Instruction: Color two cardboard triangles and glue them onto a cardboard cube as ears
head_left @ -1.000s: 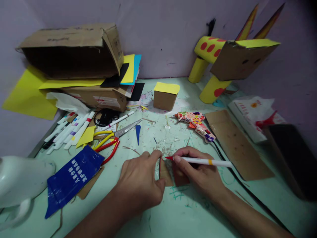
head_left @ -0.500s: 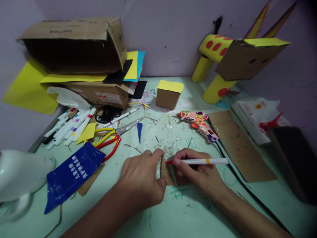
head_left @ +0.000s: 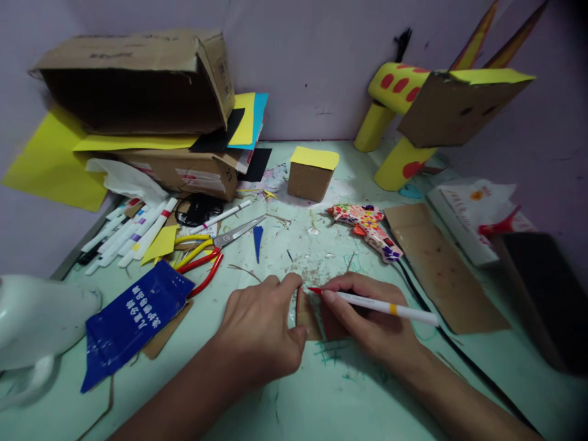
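My right hand (head_left: 367, 312) grips a white felt-tip pen (head_left: 390, 309) with a yellow band. Its red tip rests at or just above the upper edge of a small brown cardboard piece (head_left: 310, 318). Red colour shows along that piece's left edge and on its right part, some of which my right hand hides. My left hand (head_left: 264, 324) is closed at the left edge of the cardboard, thumb and index finger holding it down on the green tabletop (head_left: 312, 398). Scraps and shavings lie just beyond both hands.
Left lie scissors (head_left: 239, 233), a blue plastic piece (head_left: 138, 324), several markers (head_left: 138, 236) and a white jug (head_left: 41, 324). Stacked boxes (head_left: 138, 49) and a small yellow-topped box (head_left: 312, 174) stand behind. Right are a glue gun (head_left: 367, 229), cardboard sheet (head_left: 441, 269) and yellow spotted cardboard animal (head_left: 459, 110).
The pen has tilted, its back end swinging down and to the right, and its tip has shifted slightly upward along the cardboard. My left hand stays on the piece.
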{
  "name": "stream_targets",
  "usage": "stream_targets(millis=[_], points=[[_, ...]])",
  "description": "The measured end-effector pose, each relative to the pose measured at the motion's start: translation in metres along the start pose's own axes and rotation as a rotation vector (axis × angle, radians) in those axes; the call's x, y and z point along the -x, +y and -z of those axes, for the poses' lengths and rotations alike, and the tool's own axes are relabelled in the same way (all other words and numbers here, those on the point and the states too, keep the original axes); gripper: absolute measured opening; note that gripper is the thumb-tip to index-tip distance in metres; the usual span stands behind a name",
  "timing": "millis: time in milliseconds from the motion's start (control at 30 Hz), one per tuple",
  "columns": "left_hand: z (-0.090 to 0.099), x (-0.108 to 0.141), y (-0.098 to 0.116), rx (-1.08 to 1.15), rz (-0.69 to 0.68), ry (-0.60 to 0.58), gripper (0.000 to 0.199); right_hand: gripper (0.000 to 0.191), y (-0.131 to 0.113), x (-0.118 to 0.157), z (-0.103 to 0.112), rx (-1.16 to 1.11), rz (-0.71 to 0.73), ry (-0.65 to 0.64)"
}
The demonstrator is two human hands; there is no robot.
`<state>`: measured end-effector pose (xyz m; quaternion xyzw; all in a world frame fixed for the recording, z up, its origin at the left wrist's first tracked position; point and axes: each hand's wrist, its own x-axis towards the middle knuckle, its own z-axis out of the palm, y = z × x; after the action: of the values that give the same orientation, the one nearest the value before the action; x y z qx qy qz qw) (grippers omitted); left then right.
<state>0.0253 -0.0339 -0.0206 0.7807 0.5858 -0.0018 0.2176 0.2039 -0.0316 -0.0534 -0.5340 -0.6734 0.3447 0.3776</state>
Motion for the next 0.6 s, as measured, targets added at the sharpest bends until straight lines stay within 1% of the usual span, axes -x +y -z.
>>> stream_targets(millis=[33,67,100,200,300,433,600], points=[[0.000,0.000,0.000,0.001,0.002,0.005,0.039,0.015,0.000,-0.001,0.002,0.031,0.044,0.012],[-0.001,0.000,0.000,0.001,0.007,0.000,0.040,0.015,0.000,-0.001,0.004,0.034,0.057,0.010],[0.000,0.000,0.000,0.001,0.013,-0.010,0.042,0.015,0.001,-0.002,0.006,0.008,0.039,-0.006],[0.001,0.000,0.001,0.007,0.025,-0.030,0.045,0.017,0.004,-0.005,0.009,-0.123,-0.082,-0.103],[0.002,-0.001,0.001,0.017,0.024,-0.033,0.045,0.015,0.008,-0.007,0.007,-0.190,-0.126,-0.173],[0.006,-0.001,0.004,0.027,0.036,-0.054,0.045,0.015,0.008,-0.008,0.005,-0.194,-0.149,-0.178],[0.011,-0.002,0.007,0.034,0.065,-0.104,0.047,0.016,0.003,-0.009,0.007,-0.143,-0.123,-0.184]])
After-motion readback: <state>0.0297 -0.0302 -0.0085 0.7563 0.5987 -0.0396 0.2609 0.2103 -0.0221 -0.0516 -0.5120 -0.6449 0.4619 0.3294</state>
